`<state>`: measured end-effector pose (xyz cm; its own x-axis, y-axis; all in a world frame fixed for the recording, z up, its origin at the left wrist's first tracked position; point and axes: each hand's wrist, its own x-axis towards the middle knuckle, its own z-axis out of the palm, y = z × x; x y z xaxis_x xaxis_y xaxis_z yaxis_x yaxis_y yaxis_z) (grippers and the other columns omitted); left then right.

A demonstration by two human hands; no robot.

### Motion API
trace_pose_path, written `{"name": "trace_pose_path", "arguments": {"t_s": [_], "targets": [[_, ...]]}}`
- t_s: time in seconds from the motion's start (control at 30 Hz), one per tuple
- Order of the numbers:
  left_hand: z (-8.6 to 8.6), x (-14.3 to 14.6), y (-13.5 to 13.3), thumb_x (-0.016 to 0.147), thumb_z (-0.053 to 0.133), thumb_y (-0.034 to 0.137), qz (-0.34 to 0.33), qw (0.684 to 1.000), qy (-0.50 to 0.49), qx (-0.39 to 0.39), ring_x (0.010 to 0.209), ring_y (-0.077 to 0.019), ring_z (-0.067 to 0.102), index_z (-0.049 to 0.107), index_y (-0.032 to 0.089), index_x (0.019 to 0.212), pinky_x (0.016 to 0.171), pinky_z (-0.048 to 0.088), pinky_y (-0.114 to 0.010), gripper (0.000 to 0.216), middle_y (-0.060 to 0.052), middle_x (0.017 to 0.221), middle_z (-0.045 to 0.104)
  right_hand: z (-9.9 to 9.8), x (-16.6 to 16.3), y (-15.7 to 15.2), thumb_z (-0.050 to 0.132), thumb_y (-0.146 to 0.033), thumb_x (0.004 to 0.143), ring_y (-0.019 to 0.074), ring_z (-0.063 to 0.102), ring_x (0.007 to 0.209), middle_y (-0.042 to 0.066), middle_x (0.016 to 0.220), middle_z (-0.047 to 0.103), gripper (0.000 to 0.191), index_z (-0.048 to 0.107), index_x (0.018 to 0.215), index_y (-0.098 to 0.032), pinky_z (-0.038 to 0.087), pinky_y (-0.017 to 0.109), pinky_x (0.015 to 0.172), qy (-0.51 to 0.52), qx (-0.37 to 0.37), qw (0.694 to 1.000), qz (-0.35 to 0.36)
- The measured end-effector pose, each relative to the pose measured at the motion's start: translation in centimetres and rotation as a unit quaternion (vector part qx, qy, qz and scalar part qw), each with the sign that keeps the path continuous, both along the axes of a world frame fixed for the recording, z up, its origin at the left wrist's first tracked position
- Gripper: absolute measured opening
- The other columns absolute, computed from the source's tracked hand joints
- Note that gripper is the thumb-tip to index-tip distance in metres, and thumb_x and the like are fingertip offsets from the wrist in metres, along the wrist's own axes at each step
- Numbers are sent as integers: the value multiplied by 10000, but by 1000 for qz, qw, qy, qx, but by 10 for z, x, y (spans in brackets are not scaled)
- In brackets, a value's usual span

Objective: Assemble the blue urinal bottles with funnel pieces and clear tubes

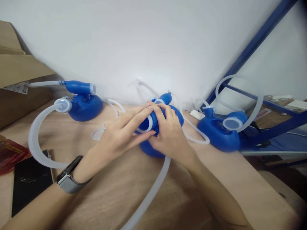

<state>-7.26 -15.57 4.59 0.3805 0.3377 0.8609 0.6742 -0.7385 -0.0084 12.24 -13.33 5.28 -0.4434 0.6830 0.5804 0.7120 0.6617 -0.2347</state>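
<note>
Fingertips almost meeting now, right over the middle bottle (177, 116): the left hand (120, 134) has its fingers straight and close together, laid across the top of a blue cup (145, 125), its thumb parted from them and running under the white rim (150, 123), a narrow hold. The right hand (169, 132) curls its fingers round the cup's far side, tips near the left hand's, though its thumb is partly hidden and how firmly it presses I cannot tell. So the cup sits between the two hands, above the middle bottle, mouth tilted toward the left. Just past the fingertips, at the back of the middle bottle, there's a small blue bulb (166, 98); out from under the right palm, on the near side of the bottle, comes a corrugated hose (153, 195). Left of the bottle, white rings (97, 134) lie on the table (144, 207), and farther left stands a second blue bottle (87, 108) with its own curving hose (35, 140). Nearer than that, a dark tablet (31, 183), beside the watch (72, 179) on the left wrist. Over to the middle bottle's right, a third blue bottle (220, 137), a clear tube looping above it.
</note>
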Motion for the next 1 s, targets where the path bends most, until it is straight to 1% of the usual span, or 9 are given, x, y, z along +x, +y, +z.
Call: {"name": "trace_pose_path", "arguments": {"t_s": [0.1,0.23,0.4,0.47,0.57,0.67,0.77,0.87,1.0], "targets": [[1,-2,-1,935,785,322,4,1000,-26,-8,1231,-268,725,619,266,1447,1110,590,-404,541,-82,1414,715,4,1,0,655,-365,884,408,492,1367,176,1474,492,838,332,1649,-254,430,646,1146,6,4,1000,31],[11,-10,-2,872,837,397,21,980,-169,-105,1138,-277,753,734,290,1308,1022,647,-437,461,-42,1311,767,18,19,12,727,-601,890,389,487,1398,136,1564,488,992,218,1694,-320,418,630,1185,27,-28,990,133],[16,-12,-1,839,865,399,-73,929,-300,-205,1114,-275,745,748,272,1314,934,670,-416,505,-68,1267,772,22,42,38,815,-728,757,364,564,1373,118,1514,583,1017,446,1600,-297,487,557,1160,58,-51,964,256],[14,-9,-1,872,831,399,-91,925,-302,-211,1107,-270,736,738,274,1328,935,657,-410,482,-73,1266,764,15,42,43,813,-717,761,357,609,1334,108,1462,640,939,524,1544,-286,500,547,1155,93,-45,959,263],[7,-4,-1,991,664,426,-98,941,-255,-198,1124,-270,699,679,271,1396,998,602,-447,433,-81,1252,737,5,35,43,799,-683,785,346,667,1264,70,1397,696,780,622,1451,-317,529,521,1133,125,-24,955,268],[0,-1,-3,1036,543,471,-131,942,-218,-217,1163,-285,658,569,260,1487,1057,550,-487,498,-100,1287,688,4,30,39,818,-604,773,330,721,1175,41,1360,723,716,647,1419,-347,583,489,1065,119,-29,949,289],[-5,3,-8,1006,564,541,-167,932,-214,-239,1301,-320,603,443,288,1571,1120,519,-503,631,-119,1468,590,9,30,31,826,-558,753,343,724,1187,44,1392,715,722,639,1417,-345,609,496,1015,126,-42,945,299],[-4,6,-13,985,549,608,-164,932,-221,-235,1439,-361,511,404,306,1592,1200,455,-546,693,-118,1589,502,14,30,19,827,-606,743,360,710,1208,24,1386,710,731,636,1415,-388,596,521,1041,129,-62,954,262],[2,8,-20,969,584,560,-169,936,-217,-220,1511,-385,436,368,313,1616,1262,366,-614,725,-110,1654,440,20,28,10,810,-669,747,366,678,1266,8,1379,695,716,655,1392,-401,573,517,1089,144,-105,954,242]]}}
